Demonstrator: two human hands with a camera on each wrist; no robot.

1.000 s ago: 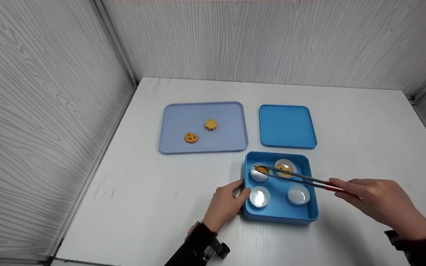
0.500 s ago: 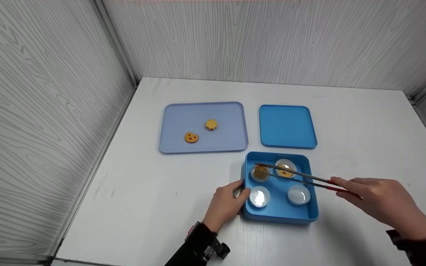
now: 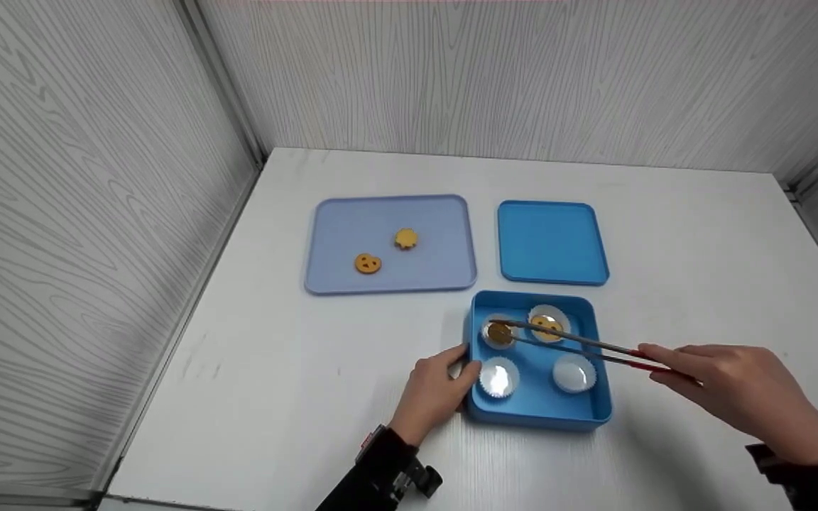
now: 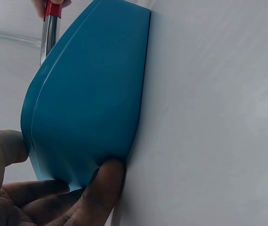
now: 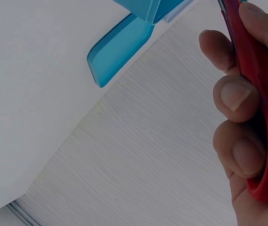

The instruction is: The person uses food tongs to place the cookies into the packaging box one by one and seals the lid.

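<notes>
My left hand [image 3: 432, 394] grips the left side of an open blue box [image 3: 537, 420], thumb at its rim and fingers against the outer wall. My right hand [image 3: 735, 380] holds tongs by their red handles [image 5: 261, 89]. The tongs' metal arms [image 3: 593, 342] reach over the box, slightly apart. Their tips are at a round brown cookie [image 3: 498, 335] in the back-left white paper cup. A face-shaped cookie [image 3: 544, 322] lies in the back-right cup, partly covered by the tongs. The front-left cup [image 3: 498, 377] and front-right cup [image 3: 574, 374] hold nothing.
A lavender tray [image 3: 338, 220] behind the box to the left carries a face-shaped cookie [image 3: 368, 264] and a scalloped yellow cookie [image 3: 405, 238]. A flat blue lid [image 3: 551, 241] lies just behind the box. Wood-grain panels [image 3: 487, 78] enclose the white table.
The brown cookie, between the tongs' tips a second ago, now lies flatter in the back-left cup. The tongs' tips have shifted slightly. My left hand and the box have stayed put.
</notes>
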